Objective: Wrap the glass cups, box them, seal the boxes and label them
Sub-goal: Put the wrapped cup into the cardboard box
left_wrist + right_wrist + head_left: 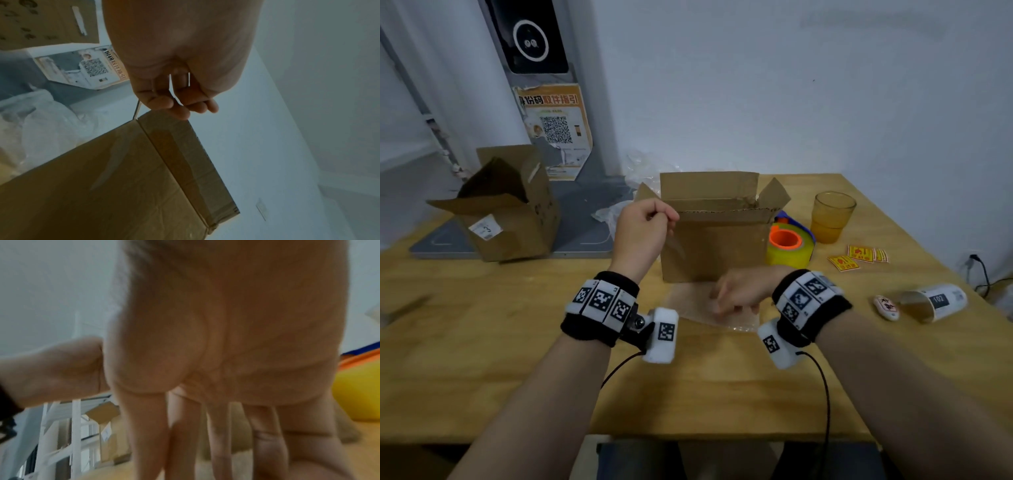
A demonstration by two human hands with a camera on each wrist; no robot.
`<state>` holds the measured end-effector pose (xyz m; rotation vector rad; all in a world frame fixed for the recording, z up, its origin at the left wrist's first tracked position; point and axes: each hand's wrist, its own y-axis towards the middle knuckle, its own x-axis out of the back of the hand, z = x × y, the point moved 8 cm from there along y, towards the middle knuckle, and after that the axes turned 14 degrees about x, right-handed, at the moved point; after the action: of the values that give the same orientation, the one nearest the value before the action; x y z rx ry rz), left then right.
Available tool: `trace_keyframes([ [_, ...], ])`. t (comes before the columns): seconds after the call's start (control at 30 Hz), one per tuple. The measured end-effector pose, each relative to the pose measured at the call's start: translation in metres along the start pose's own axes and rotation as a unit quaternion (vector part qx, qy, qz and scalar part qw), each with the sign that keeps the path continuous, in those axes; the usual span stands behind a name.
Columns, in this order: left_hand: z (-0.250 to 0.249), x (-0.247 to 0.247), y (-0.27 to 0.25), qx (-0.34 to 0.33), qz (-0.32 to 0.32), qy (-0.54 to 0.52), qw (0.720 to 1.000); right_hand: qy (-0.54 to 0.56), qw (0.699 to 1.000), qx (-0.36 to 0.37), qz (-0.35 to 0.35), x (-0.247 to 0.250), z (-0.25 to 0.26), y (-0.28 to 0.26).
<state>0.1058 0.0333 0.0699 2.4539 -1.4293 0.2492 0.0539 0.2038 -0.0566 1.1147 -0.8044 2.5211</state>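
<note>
The left hand (642, 226) is pinching a clear wrap sheet (705, 305) up by its corner, while the right hand (739, 294) is pressing its far end flat with straight fingers before the open box (715, 240); the amber glass cup (832, 216) is standing right, nearer the right hand.
</note>
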Motion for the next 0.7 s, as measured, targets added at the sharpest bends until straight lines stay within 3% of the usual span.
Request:
trace_keyframes([
  [0.17,-0.001,-0.003,0.002,0.008,0.010,-0.003,1.000,-0.012,1.000,-0.015,-0.014,-0.006,-0.004,0.005],
  [0.37,-0.018,0.008,0.004,-0.024,-0.057,0.008,0.998,-0.013,1.000,0.011,0.001,0.009,0.013,-0.023],
  [0.53,-0.015,0.005,0.022,0.036,0.015,-0.008,0.999,0.006,0.978,0.121,-0.168,0.088,0.070,-0.083],
  [0.7,-0.001,-0.007,0.027,0.134,0.109,0.036,0.984,0.015,0.910,0.168,-0.378,0.161,0.106,-0.133],
])
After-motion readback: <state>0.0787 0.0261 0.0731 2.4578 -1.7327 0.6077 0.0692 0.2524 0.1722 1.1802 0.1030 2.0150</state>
